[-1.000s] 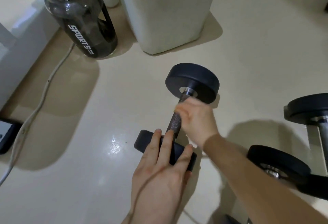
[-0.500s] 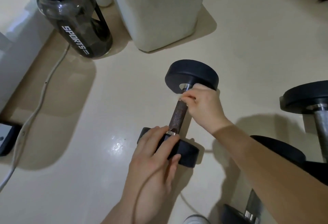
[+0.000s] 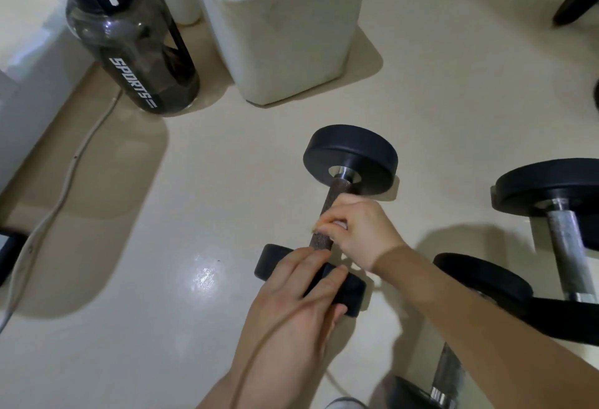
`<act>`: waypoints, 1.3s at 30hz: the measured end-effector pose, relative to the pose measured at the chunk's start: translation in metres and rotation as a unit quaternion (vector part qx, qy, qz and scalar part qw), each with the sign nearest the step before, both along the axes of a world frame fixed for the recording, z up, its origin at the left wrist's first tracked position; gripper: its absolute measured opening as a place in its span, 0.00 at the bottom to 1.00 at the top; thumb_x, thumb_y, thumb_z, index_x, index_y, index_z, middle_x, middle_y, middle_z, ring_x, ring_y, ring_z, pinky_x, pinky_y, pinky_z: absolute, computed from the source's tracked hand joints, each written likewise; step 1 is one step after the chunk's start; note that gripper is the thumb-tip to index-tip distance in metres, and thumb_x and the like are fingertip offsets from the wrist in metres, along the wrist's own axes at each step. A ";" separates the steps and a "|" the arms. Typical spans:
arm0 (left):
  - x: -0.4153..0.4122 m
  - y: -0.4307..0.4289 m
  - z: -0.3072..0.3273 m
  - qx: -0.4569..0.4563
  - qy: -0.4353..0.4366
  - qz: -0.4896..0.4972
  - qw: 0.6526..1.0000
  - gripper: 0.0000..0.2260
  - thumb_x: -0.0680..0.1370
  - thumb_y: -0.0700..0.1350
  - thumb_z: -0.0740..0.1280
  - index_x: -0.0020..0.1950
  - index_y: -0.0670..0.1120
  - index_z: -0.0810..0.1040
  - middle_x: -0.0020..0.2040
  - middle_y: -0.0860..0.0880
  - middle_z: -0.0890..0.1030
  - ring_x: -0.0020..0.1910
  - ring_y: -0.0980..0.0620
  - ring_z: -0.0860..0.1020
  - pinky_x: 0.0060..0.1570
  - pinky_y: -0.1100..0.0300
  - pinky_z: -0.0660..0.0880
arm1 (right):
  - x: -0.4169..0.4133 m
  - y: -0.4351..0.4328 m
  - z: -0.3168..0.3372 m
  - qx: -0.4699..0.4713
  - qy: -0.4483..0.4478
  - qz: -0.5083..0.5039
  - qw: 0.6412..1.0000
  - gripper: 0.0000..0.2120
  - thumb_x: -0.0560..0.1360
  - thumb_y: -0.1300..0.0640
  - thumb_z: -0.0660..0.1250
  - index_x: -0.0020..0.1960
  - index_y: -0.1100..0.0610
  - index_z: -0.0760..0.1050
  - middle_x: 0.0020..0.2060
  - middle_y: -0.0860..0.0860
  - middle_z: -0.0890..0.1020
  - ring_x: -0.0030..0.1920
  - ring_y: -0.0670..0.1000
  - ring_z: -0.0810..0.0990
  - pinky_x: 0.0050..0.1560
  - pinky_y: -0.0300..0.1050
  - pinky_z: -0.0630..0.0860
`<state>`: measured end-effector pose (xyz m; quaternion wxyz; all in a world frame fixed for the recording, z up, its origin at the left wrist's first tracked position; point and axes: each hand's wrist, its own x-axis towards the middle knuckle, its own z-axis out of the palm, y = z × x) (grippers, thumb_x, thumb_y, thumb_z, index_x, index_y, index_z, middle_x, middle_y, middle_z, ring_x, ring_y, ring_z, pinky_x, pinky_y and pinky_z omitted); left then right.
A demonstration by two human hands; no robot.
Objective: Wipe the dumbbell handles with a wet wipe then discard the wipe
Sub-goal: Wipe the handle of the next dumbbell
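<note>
Cream, glossy floor fills the view, with a bright glare spot just left of where you are working. Your dumbbell (image 3: 348, 162) lies on that floor in the middle of the picture, one black plate away from you and the other close to you, with the dark, rough handle (image 3: 334, 201) running between them.

Your left hand (image 3: 291, 305) lies flat over the near plate, fingers straight and pressing down on it, not curled round anything. Your right hand (image 3: 359, 233) comes in from the right and is clenched round the lower half of the handle. A pale bit of the wet wipe (image 3: 339, 223) shows between its fingers, the rest hidden in the grip. The upper part of the handle, next to the far plate, is bare.

To your right, a second dumbbell (image 3: 557, 240) lies on the floor, well apart from the first, with a greyer handle. Part of a third dumbbell (image 3: 449, 373) shows at the bottom edge under your right forearm.

Farther back stands a white square bin (image 3: 278, 29), and to its left a smoky dark bottle (image 3: 133, 61) printed "SPORTS", upright with a carry handle on its side. A white cable (image 3: 64, 181) trails across the floor from near the bottle towards the lower left. At the left edge a dark flat device (image 3: 6, 256) is cut off by the frame; you cannot tell what it is.
</note>
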<state>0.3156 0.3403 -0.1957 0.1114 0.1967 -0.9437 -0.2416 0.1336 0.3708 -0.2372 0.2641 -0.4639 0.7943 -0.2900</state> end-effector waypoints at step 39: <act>-0.012 0.003 -0.006 0.137 0.090 -0.042 0.986 0.13 0.69 0.35 0.69 0.49 0.49 0.83 0.54 0.56 0.79 0.57 0.57 0.73 0.58 0.71 0.67 | -0.018 0.018 -0.011 -0.076 -0.021 -0.113 0.991 0.05 0.71 0.58 0.72 0.40 0.48 0.83 0.37 0.44 0.79 0.37 0.44 0.78 0.41 0.43 0.76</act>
